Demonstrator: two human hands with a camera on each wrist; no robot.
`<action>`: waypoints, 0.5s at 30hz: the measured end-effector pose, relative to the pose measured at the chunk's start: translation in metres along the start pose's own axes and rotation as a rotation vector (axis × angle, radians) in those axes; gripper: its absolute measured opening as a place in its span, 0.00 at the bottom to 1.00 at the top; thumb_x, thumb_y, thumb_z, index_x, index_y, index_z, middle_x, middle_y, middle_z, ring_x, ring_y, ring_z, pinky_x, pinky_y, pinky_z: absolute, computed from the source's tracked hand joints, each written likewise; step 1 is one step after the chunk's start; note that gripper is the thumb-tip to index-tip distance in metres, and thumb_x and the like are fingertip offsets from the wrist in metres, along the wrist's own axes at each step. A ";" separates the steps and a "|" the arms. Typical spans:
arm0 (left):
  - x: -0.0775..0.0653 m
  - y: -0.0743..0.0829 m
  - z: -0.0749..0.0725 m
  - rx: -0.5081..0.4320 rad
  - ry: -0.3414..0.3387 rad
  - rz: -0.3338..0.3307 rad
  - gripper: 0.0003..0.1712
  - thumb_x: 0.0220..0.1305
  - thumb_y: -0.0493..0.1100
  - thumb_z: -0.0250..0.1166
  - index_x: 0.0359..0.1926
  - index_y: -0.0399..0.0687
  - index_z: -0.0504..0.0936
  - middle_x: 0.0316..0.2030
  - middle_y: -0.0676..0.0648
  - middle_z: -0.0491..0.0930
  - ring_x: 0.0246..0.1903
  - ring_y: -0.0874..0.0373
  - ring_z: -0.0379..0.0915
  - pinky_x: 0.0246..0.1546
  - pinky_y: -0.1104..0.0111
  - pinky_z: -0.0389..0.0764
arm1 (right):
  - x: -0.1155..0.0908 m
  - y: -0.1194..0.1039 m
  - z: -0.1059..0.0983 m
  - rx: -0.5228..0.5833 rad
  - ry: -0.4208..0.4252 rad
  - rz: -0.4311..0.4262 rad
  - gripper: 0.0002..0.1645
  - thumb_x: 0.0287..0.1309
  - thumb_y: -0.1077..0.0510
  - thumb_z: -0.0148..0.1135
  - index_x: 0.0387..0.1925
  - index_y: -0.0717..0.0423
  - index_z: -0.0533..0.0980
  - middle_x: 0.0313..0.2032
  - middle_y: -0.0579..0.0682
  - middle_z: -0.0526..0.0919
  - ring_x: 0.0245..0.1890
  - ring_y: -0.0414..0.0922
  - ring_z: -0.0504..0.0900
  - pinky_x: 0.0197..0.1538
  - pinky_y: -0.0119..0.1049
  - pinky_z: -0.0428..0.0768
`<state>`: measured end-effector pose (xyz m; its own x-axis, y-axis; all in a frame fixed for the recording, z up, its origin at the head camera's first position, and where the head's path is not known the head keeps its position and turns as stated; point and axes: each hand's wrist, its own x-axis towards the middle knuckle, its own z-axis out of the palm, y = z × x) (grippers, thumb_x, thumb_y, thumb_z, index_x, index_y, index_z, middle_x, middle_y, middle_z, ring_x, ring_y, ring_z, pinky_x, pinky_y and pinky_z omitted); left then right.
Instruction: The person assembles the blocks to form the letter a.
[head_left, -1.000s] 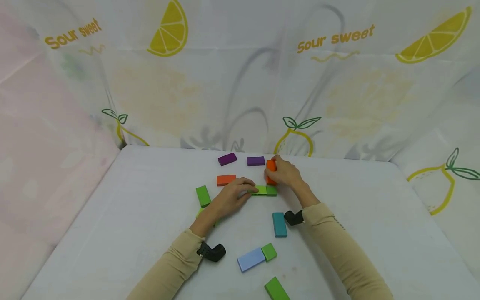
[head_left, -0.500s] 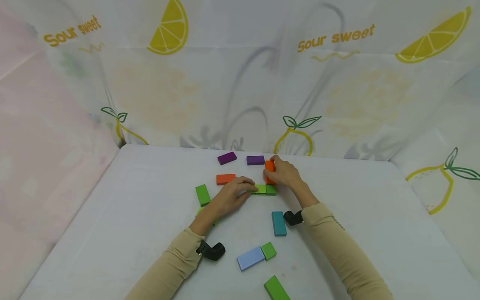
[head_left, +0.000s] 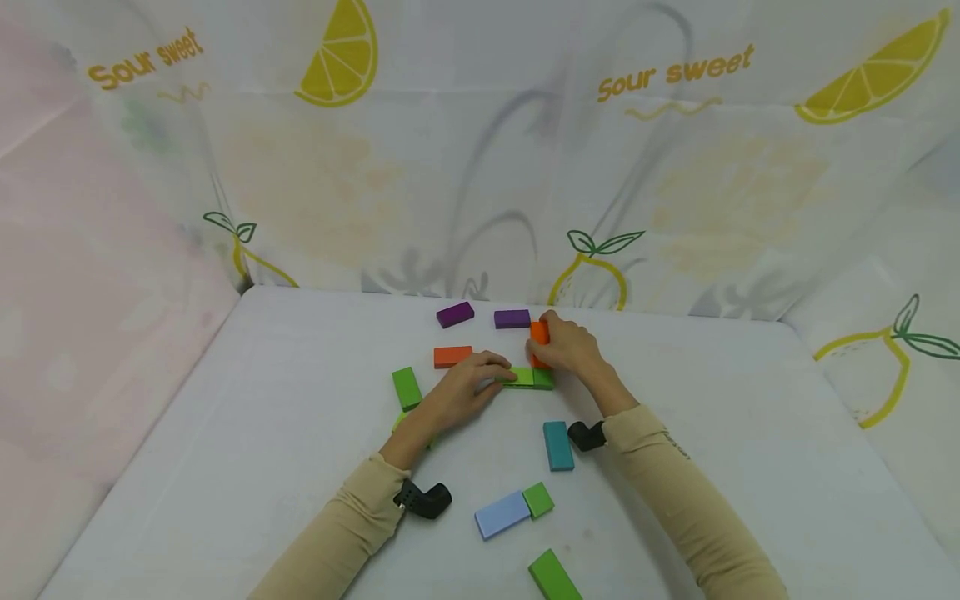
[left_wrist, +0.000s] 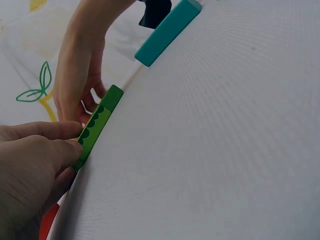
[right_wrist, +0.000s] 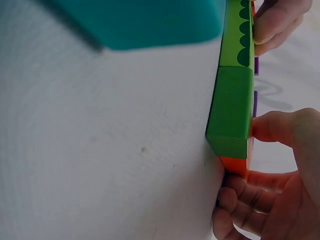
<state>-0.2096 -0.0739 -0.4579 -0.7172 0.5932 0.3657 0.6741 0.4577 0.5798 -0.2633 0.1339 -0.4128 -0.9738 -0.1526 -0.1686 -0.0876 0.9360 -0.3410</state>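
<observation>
My left hand (head_left: 461, 393) holds the left end of a light green block (head_left: 522, 377) with dark green scallops, finger and thumb on it. A plain green block (right_wrist: 232, 102) butts against that block's right end, in one line with it. Just behind this pair, my right hand (head_left: 572, 346) grips an orange block (head_left: 537, 354) that stands lengthwise away from me, its near end at the green block. In the right wrist view, thumb and fingers lie on either side of the orange block, whose far part is hidden.
Two purple blocks (head_left: 512, 319) lie at the back, with a red-orange block (head_left: 452, 357) nearer. Green blocks (head_left: 407, 388) sit left, partly behind my left forearm. Nearer me are a teal block (head_left: 558, 446), a light blue block (head_left: 502, 515) touching a small green one, and another green block (head_left: 554, 575).
The orange block in my right hand has shifted very slightly left. My left hand stays in place on the light green block.
</observation>
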 end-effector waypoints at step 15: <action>0.000 0.002 -0.001 -0.004 0.009 0.007 0.12 0.62 0.33 0.62 0.45 0.47 0.84 0.48 0.47 0.79 0.51 0.56 0.74 0.54 0.65 0.76 | -0.001 0.001 -0.001 0.024 -0.028 -0.008 0.37 0.59 0.41 0.49 0.64 0.56 0.61 0.45 0.59 0.80 0.35 0.52 0.77 0.36 0.42 0.75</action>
<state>-0.2079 -0.0738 -0.4560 -0.7139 0.5906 0.3762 0.6786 0.4507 0.5801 -0.2622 0.1356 -0.4126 -0.9667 -0.1690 -0.1920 -0.0897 0.9269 -0.3645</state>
